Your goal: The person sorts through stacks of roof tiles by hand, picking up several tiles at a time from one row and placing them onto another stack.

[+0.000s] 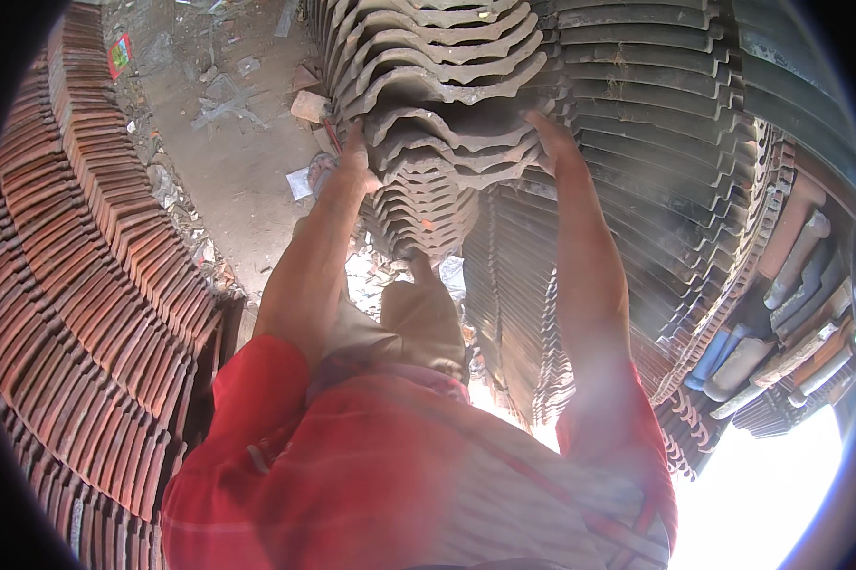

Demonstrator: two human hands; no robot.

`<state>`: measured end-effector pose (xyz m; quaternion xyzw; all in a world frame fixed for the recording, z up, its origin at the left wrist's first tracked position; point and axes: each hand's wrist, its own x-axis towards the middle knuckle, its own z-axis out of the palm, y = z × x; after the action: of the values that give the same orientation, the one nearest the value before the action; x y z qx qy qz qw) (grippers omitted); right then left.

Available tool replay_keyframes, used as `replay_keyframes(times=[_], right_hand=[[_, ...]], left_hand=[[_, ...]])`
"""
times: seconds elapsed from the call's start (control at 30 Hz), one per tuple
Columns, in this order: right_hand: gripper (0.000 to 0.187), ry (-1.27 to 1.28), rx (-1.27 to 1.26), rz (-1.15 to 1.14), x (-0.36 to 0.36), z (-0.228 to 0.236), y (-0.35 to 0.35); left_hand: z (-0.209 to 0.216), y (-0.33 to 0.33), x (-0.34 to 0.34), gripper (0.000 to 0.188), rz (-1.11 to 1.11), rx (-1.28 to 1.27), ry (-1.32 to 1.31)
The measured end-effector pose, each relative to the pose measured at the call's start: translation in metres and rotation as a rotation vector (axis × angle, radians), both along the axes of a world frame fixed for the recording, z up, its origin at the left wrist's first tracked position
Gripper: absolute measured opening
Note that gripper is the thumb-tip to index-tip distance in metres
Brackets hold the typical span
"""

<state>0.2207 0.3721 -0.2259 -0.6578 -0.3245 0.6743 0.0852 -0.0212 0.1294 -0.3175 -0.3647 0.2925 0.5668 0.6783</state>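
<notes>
Wavy grey-brown roof tiles stand in a tall row in front of me, and I grip a small bunch of roof tiles (452, 159) at the near end of its upper part. My left hand (357, 160) is closed on the bunch's left edge, with the thumb side pressed against it. On the opposite edge, my right hand (551, 142) grips the same tiles, its fingers partly hidden behind them. A dark gap separates the bunch from the stacked tiles (437, 62) beyond. Below it, more nested tiles (423, 214) reach down toward my legs.
Long stacks of reddish tiles (95, 256) curve along the left. Grey tiles (637, 85) are packed in rows on the right, beside assorted ridge pieces (798, 256). Between the stacks runs a dirt floor (228, 171) littered with rubble, a broken brick (310, 106) and scraps.
</notes>
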Motion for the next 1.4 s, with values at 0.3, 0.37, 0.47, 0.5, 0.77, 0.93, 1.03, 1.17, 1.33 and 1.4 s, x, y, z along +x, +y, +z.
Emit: replay_keyframes(times=[0.3,0.37,0.47,0.5,0.77,0.93,1.03,1.17,1.33,1.4], right_hand=[[0.031,-0.186,0.71,0.316,0.052,-0.018,-0.079],[0.029,-0.031,0.621,0.132,0.04,0.018,-0.13],[0.037,-0.393,0.485,0.034,0.042,0.075,-0.185],[0.042,-0.432,0.34,-0.006,0.066,0.077,-0.215],[0.056,-0.49,0.087,-0.209,0.214,0.248,-0.34],[0.049,-0.73,0.134,-0.218,0.317,0.34,-0.368],[0.044,-0.789,0.26,-0.266,0.363,0.392,-0.352],[0.042,-0.773,0.541,-0.235,0.43,0.411,-0.31],[0.042,-0.829,0.775,-0.024,0.467,0.43,-0.219],[0.045,-0.844,0.839,0.031,0.473,0.428,-0.185]], left_hand=[[-0.01,-0.026,0.005,0.065,-0.161,0.053,0.173],[0.021,-0.05,0.024,0.067,-0.237,0.045,0.385],[0.024,-0.096,0.028,0.069,-0.143,0.338,0.226],[0.046,-0.116,0.031,0.069,-0.214,0.275,0.178],[0.174,-0.21,0.144,0.063,-0.518,-0.021,0.288],[0.233,-0.199,0.264,0.061,-0.608,0.033,0.184],[0.252,-0.17,0.334,0.06,-0.663,0.123,0.108],[0.274,-0.124,0.414,0.059,-0.605,0.264,0.044],[0.288,-0.061,0.481,0.057,-0.428,0.441,0.063],[0.287,-0.044,0.496,0.056,-0.346,0.51,0.077]])
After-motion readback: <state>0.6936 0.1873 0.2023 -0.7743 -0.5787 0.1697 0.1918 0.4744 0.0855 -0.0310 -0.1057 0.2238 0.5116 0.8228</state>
